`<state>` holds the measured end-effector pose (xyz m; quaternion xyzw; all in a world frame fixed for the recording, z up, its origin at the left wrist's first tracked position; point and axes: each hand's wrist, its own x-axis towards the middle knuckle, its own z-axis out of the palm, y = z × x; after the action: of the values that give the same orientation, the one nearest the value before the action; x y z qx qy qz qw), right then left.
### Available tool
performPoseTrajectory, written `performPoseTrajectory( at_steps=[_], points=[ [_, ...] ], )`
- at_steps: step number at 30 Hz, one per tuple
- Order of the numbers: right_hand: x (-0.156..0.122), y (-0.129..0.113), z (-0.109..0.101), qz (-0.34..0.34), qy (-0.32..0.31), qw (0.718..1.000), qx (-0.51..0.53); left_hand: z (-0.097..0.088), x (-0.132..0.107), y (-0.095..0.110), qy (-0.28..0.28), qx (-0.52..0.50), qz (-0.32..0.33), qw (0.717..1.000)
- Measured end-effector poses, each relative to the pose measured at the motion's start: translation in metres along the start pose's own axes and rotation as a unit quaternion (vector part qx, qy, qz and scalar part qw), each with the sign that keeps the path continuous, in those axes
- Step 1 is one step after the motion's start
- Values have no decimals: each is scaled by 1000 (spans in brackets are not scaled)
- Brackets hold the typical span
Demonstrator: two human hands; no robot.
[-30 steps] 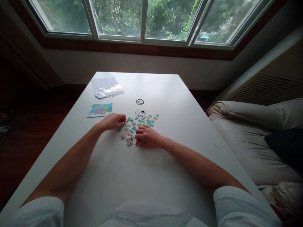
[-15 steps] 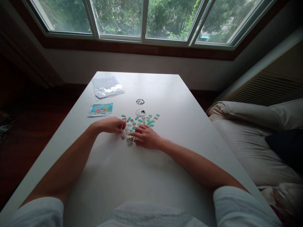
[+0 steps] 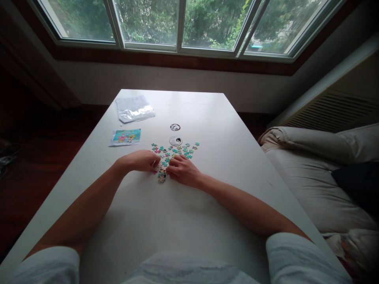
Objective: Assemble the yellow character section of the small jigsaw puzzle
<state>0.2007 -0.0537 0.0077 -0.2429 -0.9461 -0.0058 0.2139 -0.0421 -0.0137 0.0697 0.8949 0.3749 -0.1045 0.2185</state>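
Our left hand [image 3: 145, 160] and right hand [image 3: 184, 170] sit half-curled, puzzle pieces [image 3: 161, 178] between them, can't tell if we're gripping any

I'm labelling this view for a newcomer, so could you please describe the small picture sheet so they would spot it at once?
Find the white table before the window. On its left side, just beyond the left hand, lies the picture sheet. Its turquoise print with pink and yellow figures sets it apart from the pale plastic packet beyond and the scattered puzzle pieces.
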Motion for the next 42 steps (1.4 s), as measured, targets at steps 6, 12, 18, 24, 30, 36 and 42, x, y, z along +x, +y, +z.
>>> performPoseTrajectory(
  at_steps=[6,12,18,24,30,36,42],
  points=[
    [-5,15,-9,70,24,996,54,0,-1,-2,8,-24,16,1000],
    [-12,31,-15,52,-49,989,126,-4,-2,-4,9,-24,21,999],
    [-12,31,-15,35,-68,988,134,-6,-2,-3,30,-3,-8,1000],
    [-11,28,-18,36,-63,990,119,-4,2,3,72,22,1,997],
    [-9,18,-17,-2,-66,993,100,2,9,4,113,56,3,992],
    [-7,12,-13,-16,-63,997,43,5,10,6,107,60,14,992],
    [-7,15,-14,-10,-60,998,9,5,12,7,121,72,18,990]
  ],
)
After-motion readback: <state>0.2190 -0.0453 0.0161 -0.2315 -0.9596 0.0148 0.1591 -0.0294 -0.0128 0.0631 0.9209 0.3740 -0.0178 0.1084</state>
